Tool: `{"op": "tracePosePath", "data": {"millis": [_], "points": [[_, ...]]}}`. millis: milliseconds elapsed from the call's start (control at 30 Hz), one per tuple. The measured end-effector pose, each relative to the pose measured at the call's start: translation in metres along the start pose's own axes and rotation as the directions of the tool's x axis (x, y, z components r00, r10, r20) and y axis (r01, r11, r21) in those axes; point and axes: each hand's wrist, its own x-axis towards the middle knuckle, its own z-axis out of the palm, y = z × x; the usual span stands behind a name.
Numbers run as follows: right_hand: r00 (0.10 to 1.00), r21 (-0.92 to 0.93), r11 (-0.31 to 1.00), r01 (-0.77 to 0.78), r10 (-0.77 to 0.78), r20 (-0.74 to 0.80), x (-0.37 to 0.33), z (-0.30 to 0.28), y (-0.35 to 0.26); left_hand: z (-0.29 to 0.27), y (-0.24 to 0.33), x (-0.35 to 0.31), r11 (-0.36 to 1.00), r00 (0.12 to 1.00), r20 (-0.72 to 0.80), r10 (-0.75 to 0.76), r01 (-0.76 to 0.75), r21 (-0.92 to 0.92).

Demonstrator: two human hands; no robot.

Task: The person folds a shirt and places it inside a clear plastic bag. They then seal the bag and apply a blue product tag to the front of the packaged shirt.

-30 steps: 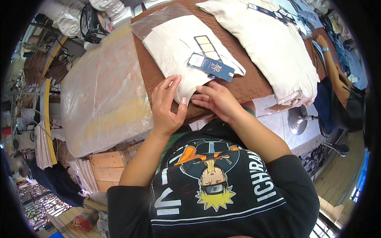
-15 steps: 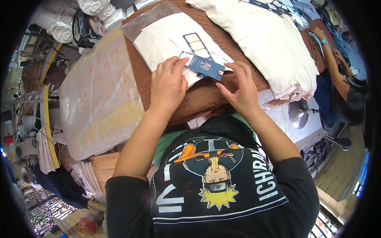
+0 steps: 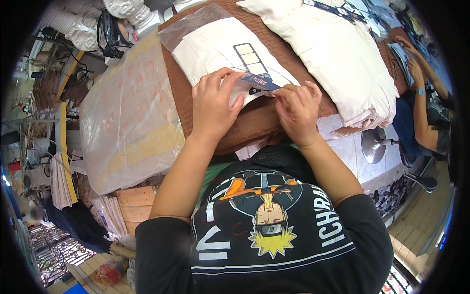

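A folded white garment (image 3: 210, 46) lies in a clear plastic bag on the brown patterned padded surface (image 3: 259, 122) in front of me. My left hand (image 3: 215, 100) has its fingers bent over the bag's near edge, with the index fingertip against the left end of a dark blue hang tag (image 3: 259, 81). The left thumb lies lower, by the near edge. With thumb and fingers pinched together, my right hand (image 3: 297, 110) grips the tag's right end. The tag is tilted up between both hands. Just beyond it shows a dark-framed strip of cream squares (image 3: 249, 56).
On the right lies a stack of white garments (image 3: 338, 59) with dark tags. A large plastic-wrapped package (image 3: 129, 112) sits to the left. White ornate plaster pieces (image 3: 129, 12) stand at the back left. At the far right another person's arms (image 3: 421, 93) handle blue cloth.
The right hand has closed from spread fingers into a pinch on the tag's right end. The tag has tilted from lying flat. The left hand stays at its left end.
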Motion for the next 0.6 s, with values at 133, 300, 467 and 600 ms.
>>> {"op": "tracePosePath", "data": {"millis": [133,300,467,600], "points": [[0.999,-0.025,0.999,0.019,-0.018,0.035,-0.009,-0.005,0.005,0.004,-0.010,-0.002,0.992,0.998,0.047,-0.043,0.037,0.119],[0.999,-0.024,0.999,0.039,-0.038,0.023,-0.013,-0.010,0.003,0.012,-0.008,0.003,0.998,0.999,0.017,-0.047,0.046,0.050],[0.997,0.005,0.997,0.072,-0.072,0.021,-0.008,-0.010,0.001,0.013,-0.015,0.010,0.996,0.990,0.122,-0.066,0.073,-0.055],[0.997,-0.027,0.997,0.066,-0.064,0.040,-0.008,-0.015,0.003,0.001,-0.016,0.018,0.990,0.941,0.332,-0.073,0.109,-0.093]]}}
